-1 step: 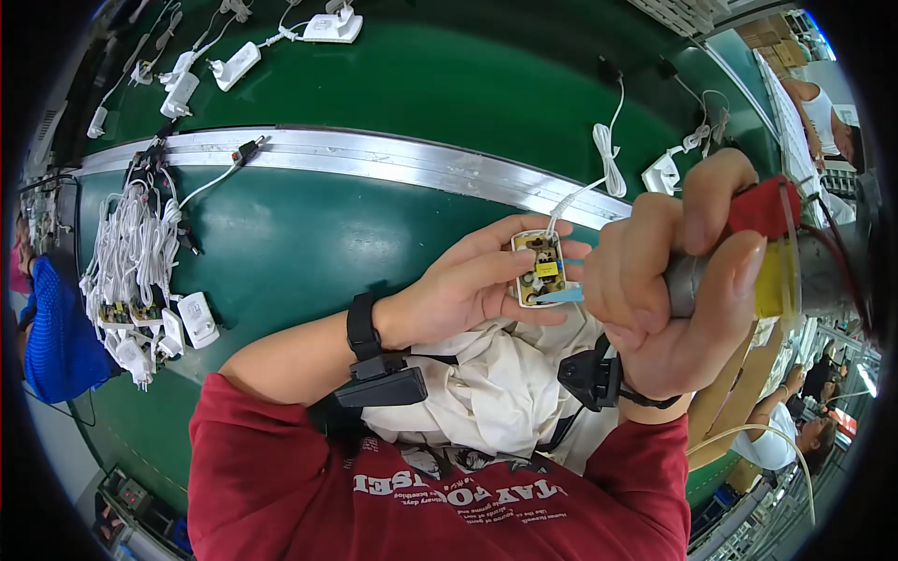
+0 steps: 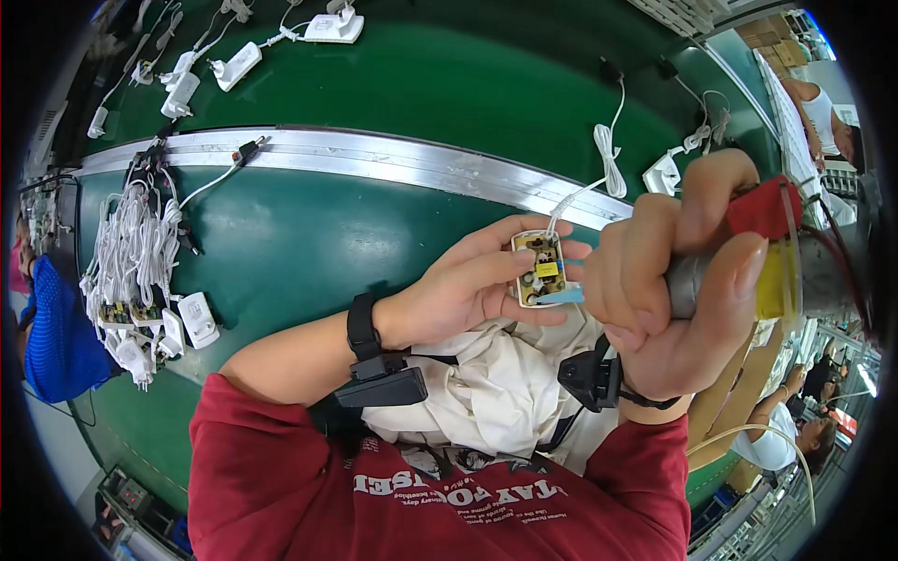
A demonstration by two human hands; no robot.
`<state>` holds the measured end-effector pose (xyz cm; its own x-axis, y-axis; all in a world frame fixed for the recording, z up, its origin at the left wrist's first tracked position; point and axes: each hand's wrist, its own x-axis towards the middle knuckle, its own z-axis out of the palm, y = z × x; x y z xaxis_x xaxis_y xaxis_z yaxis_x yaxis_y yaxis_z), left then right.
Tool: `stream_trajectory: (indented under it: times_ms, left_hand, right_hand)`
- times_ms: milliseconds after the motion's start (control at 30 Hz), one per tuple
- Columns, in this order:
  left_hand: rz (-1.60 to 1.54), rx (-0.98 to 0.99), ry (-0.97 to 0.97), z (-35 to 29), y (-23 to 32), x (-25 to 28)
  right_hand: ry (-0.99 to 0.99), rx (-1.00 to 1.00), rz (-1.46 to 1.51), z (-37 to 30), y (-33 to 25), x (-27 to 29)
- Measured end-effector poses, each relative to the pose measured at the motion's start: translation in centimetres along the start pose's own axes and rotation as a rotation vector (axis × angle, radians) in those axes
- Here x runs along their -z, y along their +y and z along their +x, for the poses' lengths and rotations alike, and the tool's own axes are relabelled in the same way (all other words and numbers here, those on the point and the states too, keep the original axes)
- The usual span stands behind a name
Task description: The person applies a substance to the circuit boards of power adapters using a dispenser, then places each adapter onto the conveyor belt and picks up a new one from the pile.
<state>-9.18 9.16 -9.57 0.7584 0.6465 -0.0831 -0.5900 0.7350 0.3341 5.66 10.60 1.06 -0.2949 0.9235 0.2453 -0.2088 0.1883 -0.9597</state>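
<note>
My left hand (image 2: 458, 279) holds an open white adapter case half with a circuit board (image 2: 546, 270) in it. The thumb presses on the board's left edge, with the fingers behind and beyond it. A yellow block and several small components show on the board. My right hand (image 2: 655, 280) is wrapped round a grey cylindrical hand tool (image 2: 774, 280) with a yellow band and a red part by the thumb. A pale blue pointed tip (image 2: 561, 296) lies over the board's lower end; its join to the tool is hidden behind my right hand.
A white coiled cable (image 2: 607, 154) runs from the board over the metal rail (image 2: 374, 150). At the left lies a heap of cabled adapters (image 2: 140, 243). More white adapters (image 2: 236, 67) lie on the green surface beyond the rail. Co-workers sit at the right.
</note>
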Motion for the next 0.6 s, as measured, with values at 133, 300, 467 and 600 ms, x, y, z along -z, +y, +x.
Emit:
stream_trajectory:
  times_ms: [133,300,467,600]
  left_hand:
    - [0.001,0.011,0.014,0.1,0.1,-0.3]
    - [0.127,0.032,0.109,0.6,0.0,-0.9]
    - [0.42,-0.217,0.0,6.0,4.3,-3.1]
    - [0.694,-0.498,-0.115,13.7,8.2,-6.2]
  right_hand:
    - [-0.003,0.011,-0.179,0.0,-0.5,0.5]
    - [0.05,0.028,-0.059,0.1,-1.1,0.4]
    - [0.094,-0.02,-0.021,-0.2,-2.2,-0.2]
    - [0.059,-0.046,0.07,-0.2,-2.1,-0.6]
